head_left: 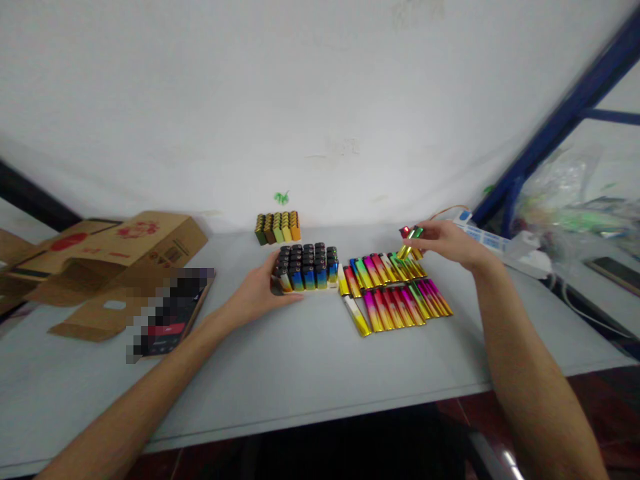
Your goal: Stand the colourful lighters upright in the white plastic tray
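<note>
My left hand [260,288] rests on the table against the left side of a tray of upright lighters [309,267], fingers curled round its corner. My right hand [446,243] is raised just above the table and pinches two lighters [410,237], green and red with gold bodies. Below it, two rows of colourful lighters [397,290] lie flat side by side on the grey table [300,360]. One pale lighter [356,314] lies at the left end of the front row.
A small row of upright green, yellow and orange lighters [278,227] stands by the wall. An opened cardboard box [115,257] and a dark packet [170,313] lie at left. A white power strip [495,243], cables and a blue metal frame [560,113] are at right.
</note>
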Motion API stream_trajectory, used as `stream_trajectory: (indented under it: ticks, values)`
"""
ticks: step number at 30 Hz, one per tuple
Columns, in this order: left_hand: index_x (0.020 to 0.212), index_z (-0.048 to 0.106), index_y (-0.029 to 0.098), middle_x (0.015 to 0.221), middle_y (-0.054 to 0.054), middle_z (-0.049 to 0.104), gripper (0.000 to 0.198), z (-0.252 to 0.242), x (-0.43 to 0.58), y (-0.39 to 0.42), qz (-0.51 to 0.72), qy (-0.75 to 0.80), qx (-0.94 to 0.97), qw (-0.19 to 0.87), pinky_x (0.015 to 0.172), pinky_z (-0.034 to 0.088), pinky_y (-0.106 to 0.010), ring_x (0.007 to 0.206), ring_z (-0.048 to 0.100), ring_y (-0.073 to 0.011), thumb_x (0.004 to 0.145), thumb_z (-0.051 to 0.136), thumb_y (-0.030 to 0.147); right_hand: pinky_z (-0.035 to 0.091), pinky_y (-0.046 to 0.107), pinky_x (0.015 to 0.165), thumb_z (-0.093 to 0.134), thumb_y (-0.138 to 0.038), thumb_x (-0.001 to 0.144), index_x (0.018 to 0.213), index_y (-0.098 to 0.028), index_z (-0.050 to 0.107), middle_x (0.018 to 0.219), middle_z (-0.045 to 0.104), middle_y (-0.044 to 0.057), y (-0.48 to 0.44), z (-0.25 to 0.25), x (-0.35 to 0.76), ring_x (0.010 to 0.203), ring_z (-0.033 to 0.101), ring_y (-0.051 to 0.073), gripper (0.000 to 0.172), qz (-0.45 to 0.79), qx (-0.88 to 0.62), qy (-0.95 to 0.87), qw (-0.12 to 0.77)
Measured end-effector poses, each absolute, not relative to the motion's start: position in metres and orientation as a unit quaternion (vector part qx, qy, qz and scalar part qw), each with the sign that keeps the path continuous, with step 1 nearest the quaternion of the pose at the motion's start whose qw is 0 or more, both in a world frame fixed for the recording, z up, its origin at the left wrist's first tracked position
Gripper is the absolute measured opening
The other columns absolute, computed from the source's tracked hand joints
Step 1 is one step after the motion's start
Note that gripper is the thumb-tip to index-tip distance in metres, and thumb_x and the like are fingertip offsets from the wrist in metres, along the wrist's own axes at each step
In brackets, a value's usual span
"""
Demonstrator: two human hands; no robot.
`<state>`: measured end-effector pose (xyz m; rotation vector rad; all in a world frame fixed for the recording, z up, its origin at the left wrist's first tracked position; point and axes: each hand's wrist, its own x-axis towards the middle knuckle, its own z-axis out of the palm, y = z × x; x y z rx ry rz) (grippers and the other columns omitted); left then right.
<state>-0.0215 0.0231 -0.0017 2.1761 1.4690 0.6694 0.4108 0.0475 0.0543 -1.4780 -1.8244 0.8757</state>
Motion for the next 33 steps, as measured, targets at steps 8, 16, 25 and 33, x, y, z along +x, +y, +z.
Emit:
stream_trajectory:
  ticks: [8, 16, 25, 33]
  values:
    - [0.155, 0.040, 0.020, 0.120, -0.010, 0.078, 0.106, -0.004, -0.023, 0.024, 0.239, 0.536, 0.777, 0.228, 0.082, 0.065, -0.042, 0.088, 0.077, -0.0308, 0.070, 0.084, 0.064, 0.044, 0.034, 0.064, 0.070, -0.067, 0.081, 0.083, -0.017, 0.077, 0.072, 0.072, 0.005, 0.042, 0.059, 0.419, 0.070, 0.062, 0.020, 0.050, 0.324, -0.596, -0.725, 0.123]
    - [0.158, 0.037, 0.015, 0.122, -0.013, 0.077, 0.110, -0.004, -0.023, 0.025, 0.238, 0.528, 0.782, 0.232, 0.082, 0.065, -0.043, 0.088, 0.077, -0.0295, 0.071, 0.084, 0.064, 0.047, 0.033, 0.063, 0.073, -0.065, 0.079, 0.073, -0.017, 0.072, 0.069, 0.073, 0.008, 0.044, 0.061, 0.412, 0.068, 0.067, 0.021, 0.048, 0.328, -0.604, -0.719, 0.103]
    - [0.157, 0.037, 0.014, 0.120, -0.012, 0.077, 0.109, -0.002, -0.023, 0.024, 0.225, 0.537, 0.782, 0.222, 0.079, 0.064, -0.042, 0.086, 0.076, -0.0286, 0.071, 0.083, 0.064, 0.059, 0.037, 0.068, 0.079, -0.058, 0.077, 0.117, -0.014, 0.073, 0.088, 0.081, 0.012, 0.056, 0.043, 0.420, 0.076, 0.075, 0.026, 0.060, 0.340, -0.617, -0.700, 0.119]
    - [0.158, 0.037, 0.017, 0.125, -0.012, 0.075, 0.105, -0.001, -0.022, 0.023, 0.222, 0.531, 0.792, 0.205, 0.088, 0.063, -0.042, 0.097, 0.076, -0.0304, 0.074, 0.082, 0.064, 0.062, 0.036, 0.072, 0.075, -0.062, 0.083, 0.119, -0.015, 0.072, 0.099, 0.082, 0.014, 0.059, 0.038, 0.421, 0.079, 0.078, 0.026, 0.059, 0.314, -0.637, -0.698, 0.095]
